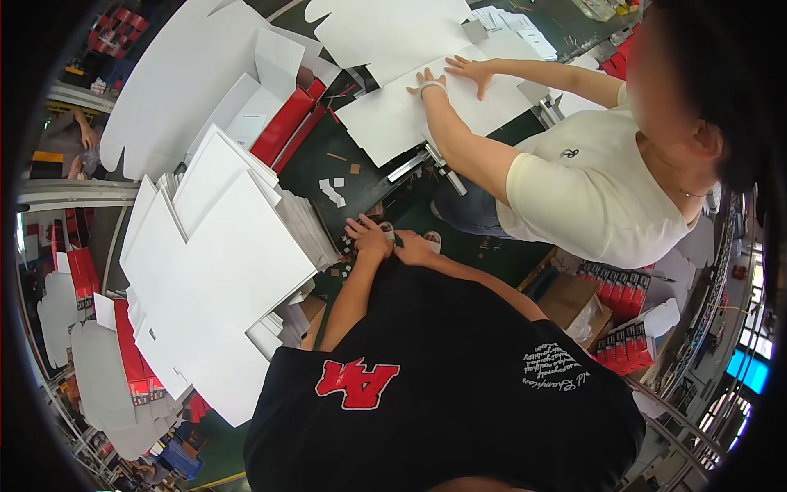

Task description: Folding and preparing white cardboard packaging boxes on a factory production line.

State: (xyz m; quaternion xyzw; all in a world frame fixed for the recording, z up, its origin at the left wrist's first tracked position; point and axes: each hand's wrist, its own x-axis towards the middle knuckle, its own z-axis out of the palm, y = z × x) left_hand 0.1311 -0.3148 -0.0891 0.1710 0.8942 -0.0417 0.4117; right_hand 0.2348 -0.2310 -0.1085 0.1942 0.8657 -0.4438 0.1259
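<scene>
One left hand (373, 239) had fingers spread near the dark table (307, 176); the right hand (416, 248) was close beside, its grip impossible to tell. White cardboard sheets (238, 266) lay stacked leftward.

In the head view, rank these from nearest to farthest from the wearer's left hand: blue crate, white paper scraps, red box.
From the left hand:
1. White paper scraps: just up-left, on the dark table.
2. Red box: farther up-left.
3. Blue crate: far lower left.
</scene>
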